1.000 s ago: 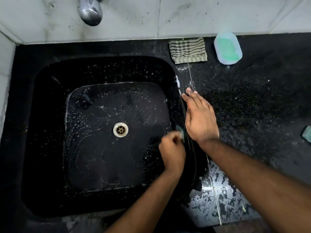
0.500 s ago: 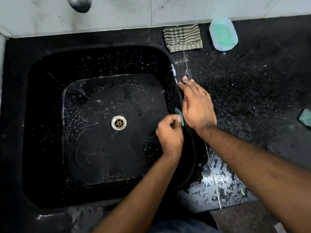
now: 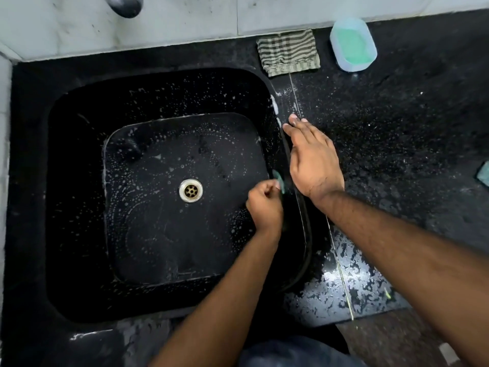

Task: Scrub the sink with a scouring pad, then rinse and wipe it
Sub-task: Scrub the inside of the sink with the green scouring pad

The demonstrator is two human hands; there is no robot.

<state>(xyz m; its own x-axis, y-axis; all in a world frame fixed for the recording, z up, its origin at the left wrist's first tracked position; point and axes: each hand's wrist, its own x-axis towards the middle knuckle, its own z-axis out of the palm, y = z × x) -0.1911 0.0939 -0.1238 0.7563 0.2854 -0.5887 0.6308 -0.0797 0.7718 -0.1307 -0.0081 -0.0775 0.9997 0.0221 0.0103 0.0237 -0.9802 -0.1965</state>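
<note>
A black sink (image 3: 79, 181) speckled with soap suds fills the left of the head view, with a metal drain (image 3: 190, 190) in its floor. My left hand (image 3: 264, 205) is inside the basin, closed on a green scouring pad (image 3: 279, 180) pressed against the sink's right inner wall. Only a sliver of the pad shows above my fingers. My right hand (image 3: 313, 160) lies flat, fingers together, on the sink's right rim and the wet counter beside it.
A striped cloth (image 3: 288, 55) and a tub of green soap (image 3: 353, 45) lie at the back of the black counter (image 3: 397, 141). Another green pad (image 3: 484, 174) peeks in at the right edge. The tap (image 3: 124, 5) hangs over the back wall tiles.
My left hand with the pad has slid a little farther along the right wall, away from me. My right hand stays flat on the rim. The camera has shifted slightly.
</note>
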